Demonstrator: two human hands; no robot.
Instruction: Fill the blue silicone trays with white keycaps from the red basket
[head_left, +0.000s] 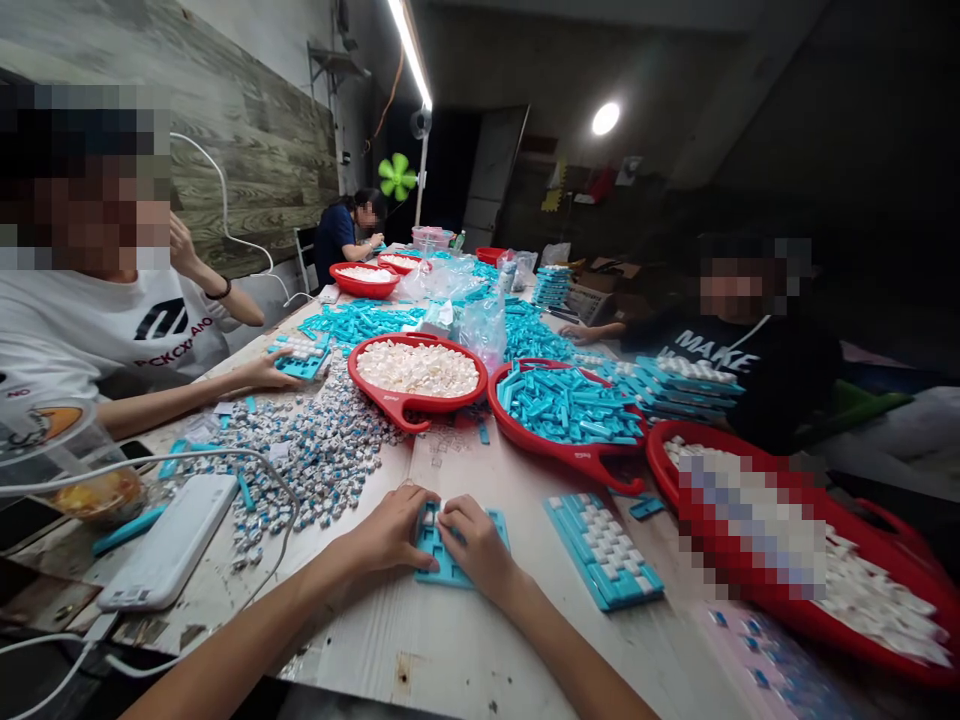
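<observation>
A blue plastic tray [450,572] with square cells lies on the table in front of me. My left hand [391,528] grips its left side, thumb at the near edge and fingers at the far edge. My right hand [475,540] is over the tray's middle, its fingers bent together at a white piece [441,507] near the upper cells; the fingertips partly hide it. Right of the tray lies a stack of blue trays [600,560] topped with white pieces.
Red baskets hold white pieces [420,370], blue parts [566,405] and more white pieces [885,590]. Small white-blue parts [300,470] lie left, near a white power bank [169,545] and cables. One person [172,330] sits left, another [735,340] right, a third farther back.
</observation>
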